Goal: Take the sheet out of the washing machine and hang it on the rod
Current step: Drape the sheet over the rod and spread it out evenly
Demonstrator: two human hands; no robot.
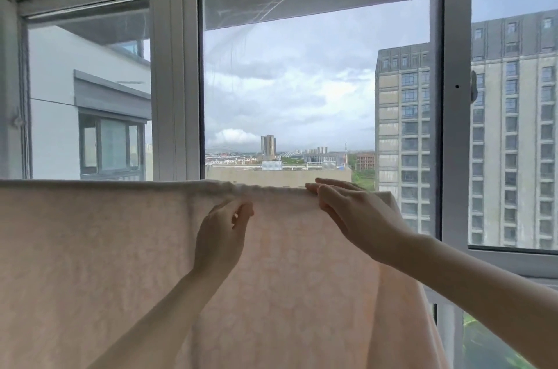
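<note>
A pale pink patterned sheet (99,247) hangs draped over a horizontal rod, which the cloth hides along its top fold. The sheet fills the lower left and middle of the view and ends at its right edge near the window frame. My left hand (222,235) is raised in front of the cloth just below the fold, fingers loosely curled, and whether it pinches the cloth is unclear. My right hand (347,211) lies flat on the top fold with straight fingers pointing left.
Right behind the sheet stands a large window with white frames (456,127). A window handle (473,87) sits on the right frame. Tall buildings and a cloudy sky show outside. The washing machine is out of view.
</note>
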